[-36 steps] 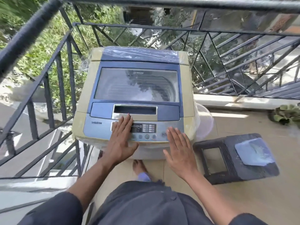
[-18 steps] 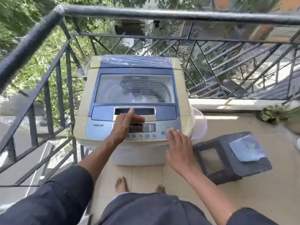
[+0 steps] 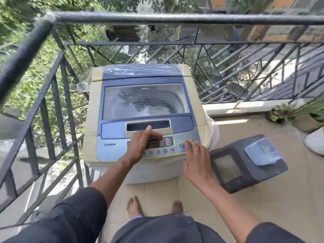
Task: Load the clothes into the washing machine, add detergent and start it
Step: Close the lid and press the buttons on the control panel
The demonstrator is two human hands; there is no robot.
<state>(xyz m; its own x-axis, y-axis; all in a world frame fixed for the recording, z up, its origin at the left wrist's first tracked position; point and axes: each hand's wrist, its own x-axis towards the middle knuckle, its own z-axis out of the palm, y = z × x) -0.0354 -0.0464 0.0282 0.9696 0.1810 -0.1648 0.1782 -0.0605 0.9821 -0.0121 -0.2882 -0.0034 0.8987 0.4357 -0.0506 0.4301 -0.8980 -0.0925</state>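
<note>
A: Where is the washing machine (image 3: 145, 118) standing?

B: It is standing in the corner of a balcony, close against the black metal railing (image 3: 157, 19) on its far and left sides. Its lid (image 3: 146, 100) is lying closed, with the glass window facing up. Clear plastic film is covering the rear edge of the top.

A: How is the left hand (image 3: 140, 146) lying relative to the machine?

B: It is reaching over the control panel (image 3: 157, 146) at the machine's near edge. One straight finger is pointing forward, its tip lying at the recessed lid handle (image 3: 148, 125) just behind the panel. The other fingers are curling loosely above the display. The hand is grasping nothing; whether the fingertip is touching the handle cannot be told.

A: And the right hand (image 3: 196, 162)?

B: It is hovering flat and released, fingers straight and together, over the panel's right end. The fingertips are lying just beside the rightmost buttons; contact cannot be confirmed. It is holding nothing.

A: What is sitting nearby?

B: A dark plastic stool (image 3: 247, 165) is standing on the tiled floor to the right of the machine, with a blue cloth (image 3: 263, 151) lying on its seat. A potted plant (image 3: 284, 114) is sitting farther right by the wall. The person's bare feet are showing below the machine's front.
</note>
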